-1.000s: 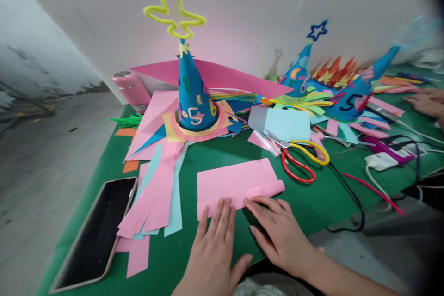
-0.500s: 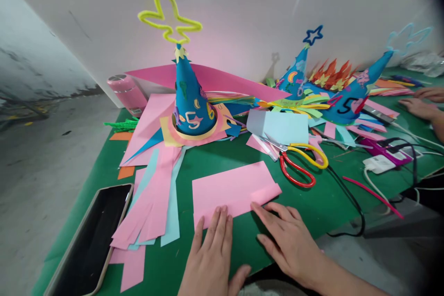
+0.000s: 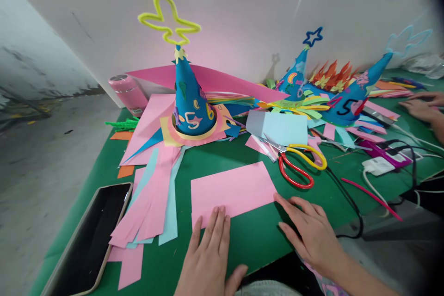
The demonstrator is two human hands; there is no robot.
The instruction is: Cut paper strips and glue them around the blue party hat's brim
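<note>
A sheet of pink paper (image 3: 231, 189) lies on the green table in front of me. My left hand (image 3: 210, 245) is flat on its lower left edge, fingers stretched out and the thumb spread to the right. At the sheet's lower right corner, the index fingertip of my right hand (image 3: 308, 231) touches the paper. That hand's fingers are extended, its thumb is apart, and nothing is gripped. Beyond the sheet, to the right, are scissors (image 3: 301, 162) with a red and a yellow handle.
A decorated blue cone hat (image 3: 194, 97) with paper streamers (image 3: 152, 199) stands behind the sheet. At left lie a phone (image 3: 90, 240) and a pink bottle (image 3: 128, 95). Light blue paper (image 3: 286, 127), cables and another person's hands (image 3: 423, 106) are to the right.
The sheet's right corner was curled over under my right fingers and now lies flat. My right hand has moved right along the edge; my left hand has stayed in place.
</note>
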